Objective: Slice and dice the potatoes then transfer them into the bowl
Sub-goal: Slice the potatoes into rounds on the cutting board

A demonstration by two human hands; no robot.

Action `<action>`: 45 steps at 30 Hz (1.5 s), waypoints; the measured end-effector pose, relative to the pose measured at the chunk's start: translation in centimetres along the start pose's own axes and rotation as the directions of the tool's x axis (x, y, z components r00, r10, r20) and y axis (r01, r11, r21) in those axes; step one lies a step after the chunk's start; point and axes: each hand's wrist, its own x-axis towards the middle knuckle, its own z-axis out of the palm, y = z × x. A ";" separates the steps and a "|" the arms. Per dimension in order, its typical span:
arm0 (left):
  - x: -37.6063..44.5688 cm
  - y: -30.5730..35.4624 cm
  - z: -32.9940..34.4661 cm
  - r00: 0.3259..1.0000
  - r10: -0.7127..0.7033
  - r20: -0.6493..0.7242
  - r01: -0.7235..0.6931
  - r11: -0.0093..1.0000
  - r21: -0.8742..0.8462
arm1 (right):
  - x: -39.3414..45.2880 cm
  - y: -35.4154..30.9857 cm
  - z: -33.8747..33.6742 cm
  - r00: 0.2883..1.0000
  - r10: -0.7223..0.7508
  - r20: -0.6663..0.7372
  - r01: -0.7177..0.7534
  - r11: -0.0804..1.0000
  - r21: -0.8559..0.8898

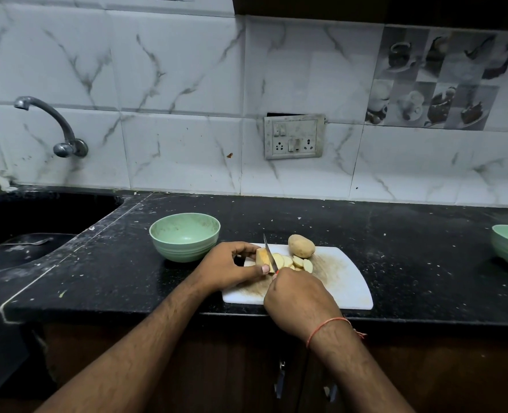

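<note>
Head view: on a black counter, an empty green bowl (184,235) waits at ten o'clock from the board (348,281). The left hand (229,265) pinches the half-cut potato (263,257), its long axis running nine to three, cut face toward three. The knife (269,252), blade along twelve to six, stands against that face, gripped by the right hand (299,296). Slices (291,261) fan toward three; a whole potato (301,246) lies at the board's far edge. The next cut likely falls toward nine.

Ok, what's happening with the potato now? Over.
Left hand holds half-cut potato; right hand slicing with knife. Slices on board, green bowl empty. Nothing blocking.
</note>
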 end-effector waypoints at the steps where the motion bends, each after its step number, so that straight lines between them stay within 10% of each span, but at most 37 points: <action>1: -0.1 0.1 0.0 1.000 0.004 -0.002 -0.004 1.000 0.001 | 0.2 -0.1 0.0 1.000 -0.003 0.014 0.003 1.000 -0.001; 11: -0.7 1.0 0.2 0.996 -0.021 -0.087 0.018 0.999 -0.039 | 0.9 -1.3 -0.5 0.998 0.014 0.064 -0.012 1.000 -0.028; 16: -1.4 1.1 0.8 0.969 0.243 -0.045 -0.221 0.933 0.284 | 0.6 -1.5 -0.1 1.000 0.011 0.003 -0.011 0.999 -0.046; 45: -1.2 1.3 1.3 0.983 0.185 -0.012 -0.157 0.868 0.471 | 0.9 -2.9 0.5 0.994 0.097 0.055 -0.090 0.988 -0.122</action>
